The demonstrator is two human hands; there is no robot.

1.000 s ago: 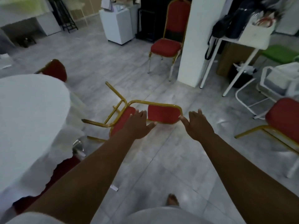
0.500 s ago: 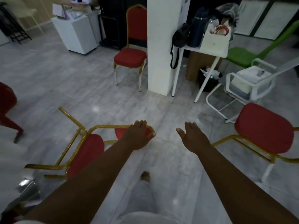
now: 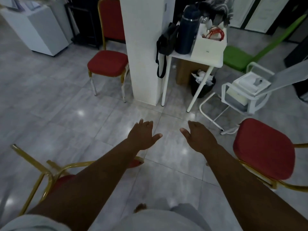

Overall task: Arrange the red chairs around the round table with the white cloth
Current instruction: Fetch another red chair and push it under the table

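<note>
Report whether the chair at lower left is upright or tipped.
Tipped: the chair lies over, gold legs pointing sideways off the floor.

Grey tiled floor (image 3: 55, 117) carries three red chairs (image 3: 108, 64), white column (image 3: 143, 52)

Red chairs (image 3: 108, 63) (gold frames) on grey marbled floor (image 3: 50, 100).

Two bare forearms, no watch or rings visible on left hand (image 3: 143, 136) or right hand (image 3: 199, 137). Short pale grey sleeve (image 3: 31, 222) at 7 o'clock. Light grey trouser leg (image 3: 166, 219) at 6 o'clock, with bare toes (image 3: 140, 207) poking out just above it.
</note>
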